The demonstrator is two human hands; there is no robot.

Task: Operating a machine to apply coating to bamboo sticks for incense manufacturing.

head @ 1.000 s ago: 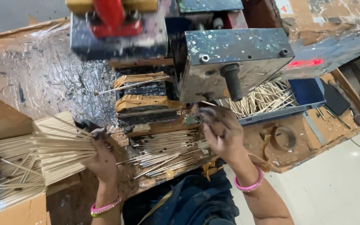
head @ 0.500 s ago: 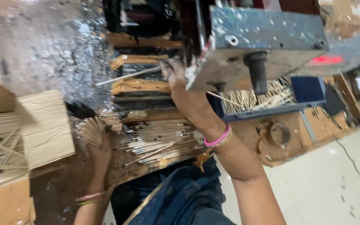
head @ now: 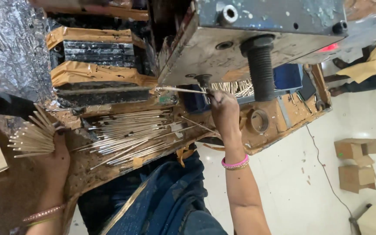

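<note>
Under the big grey machine [head: 257,39], one thin pale stick [head: 180,89] is held level.

The stick is long, straight and light brown, and it is pinched at one end by the fingertips of the right hand [head: 223,111]. A fan of the same sticks [head: 31,135] is gripped tight in the closed left hand [head: 56,157]. More sticks [head: 131,135] are spread on the brown bench [head: 88,174] between the hands.

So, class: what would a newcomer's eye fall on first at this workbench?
Probably the big grey metal machine block at the top, where the right hand pinches a single thin stick against it. At the left edge the left hand grips a fanned bunch of sticks, and between them more sticks lie piled on the bench.
</note>
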